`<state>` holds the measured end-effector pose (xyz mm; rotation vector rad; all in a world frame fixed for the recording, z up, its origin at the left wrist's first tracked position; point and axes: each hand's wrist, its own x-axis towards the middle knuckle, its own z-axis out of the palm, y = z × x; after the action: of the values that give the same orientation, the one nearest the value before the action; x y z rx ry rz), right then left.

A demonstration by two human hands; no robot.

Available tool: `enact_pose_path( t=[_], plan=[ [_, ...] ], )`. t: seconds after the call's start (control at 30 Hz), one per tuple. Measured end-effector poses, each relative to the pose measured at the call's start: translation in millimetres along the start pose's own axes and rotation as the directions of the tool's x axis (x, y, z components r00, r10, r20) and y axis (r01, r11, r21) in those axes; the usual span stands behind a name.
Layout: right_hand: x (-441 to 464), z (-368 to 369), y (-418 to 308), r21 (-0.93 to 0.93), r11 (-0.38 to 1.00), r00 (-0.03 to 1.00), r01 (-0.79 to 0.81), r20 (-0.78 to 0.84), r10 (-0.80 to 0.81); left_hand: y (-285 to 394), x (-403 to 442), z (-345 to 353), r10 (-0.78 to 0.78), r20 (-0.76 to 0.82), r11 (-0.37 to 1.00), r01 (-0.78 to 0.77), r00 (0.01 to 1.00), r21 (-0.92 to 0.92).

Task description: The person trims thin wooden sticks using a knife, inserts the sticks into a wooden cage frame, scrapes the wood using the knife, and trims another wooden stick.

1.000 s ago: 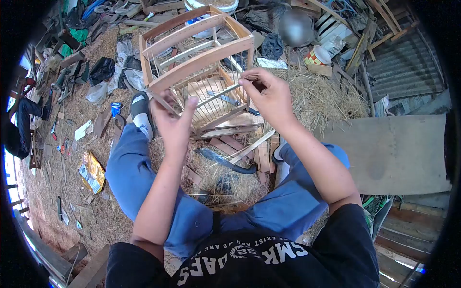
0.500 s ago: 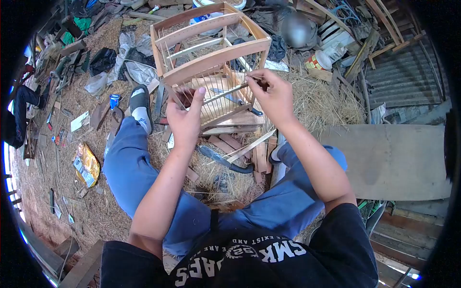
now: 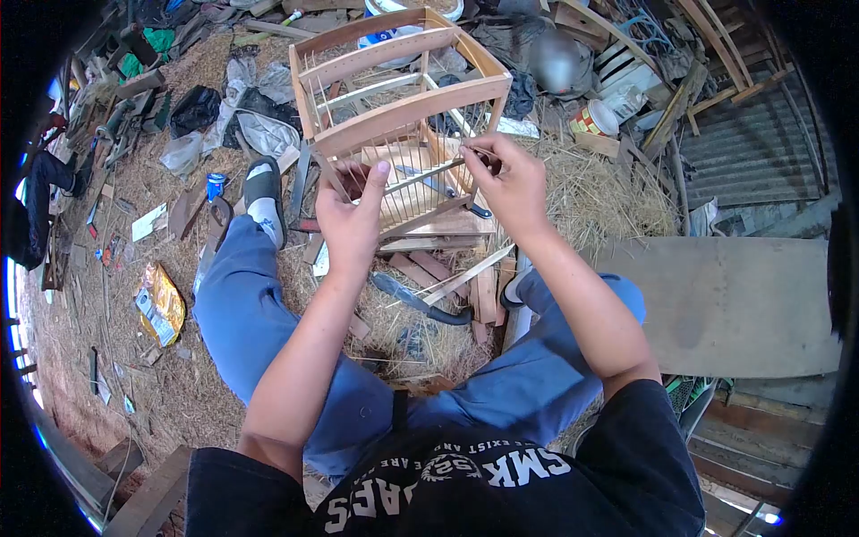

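A wooden frame (image 3: 416,109) with curved rails and thin upright bars stands between my feet. At its lower left, my left hand (image 3: 352,208) is closed around the corner post, its thumb pointing up. My right hand (image 3: 506,179) pinches the right end of a thin slat (image 3: 424,176) that runs across the bars. The fingertips of the left hand are partly hidden behind the frame.
A blade with a dark handle (image 3: 419,301) lies on wood scraps before the frame. A saw (image 3: 215,234) is beside my left foot. A grey board (image 3: 716,304) lies at the right, near straw (image 3: 599,183). Another person's leg (image 3: 45,197) shows at far left.
The frame and both hands have shifted right in view since the first frame, with the camera view moving too. Both hands keep nearly the same hold.
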<state>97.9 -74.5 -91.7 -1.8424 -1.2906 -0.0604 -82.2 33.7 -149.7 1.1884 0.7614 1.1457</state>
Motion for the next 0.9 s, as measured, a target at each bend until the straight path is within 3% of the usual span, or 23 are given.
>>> enact_pose_path(
  t=[0.3, 0.9],
  plan=[
    [-0.5, -0.7, 2.6, -0.118, 0.985, 0.991, 0.13, 0.037, -0.126, 4.2, -1.5, 1.3, -0.021, -0.01, 1.0, 0.02, 1.0, -0.016],
    [0.8, -1.4, -2.1, -0.114, 0.989, 0.994, 0.095, 0.055, -0.089, 4.9, -1.0, 1.2, -0.021, -0.011, 1.0, 0.021, 1.0, 0.019]
  ],
)
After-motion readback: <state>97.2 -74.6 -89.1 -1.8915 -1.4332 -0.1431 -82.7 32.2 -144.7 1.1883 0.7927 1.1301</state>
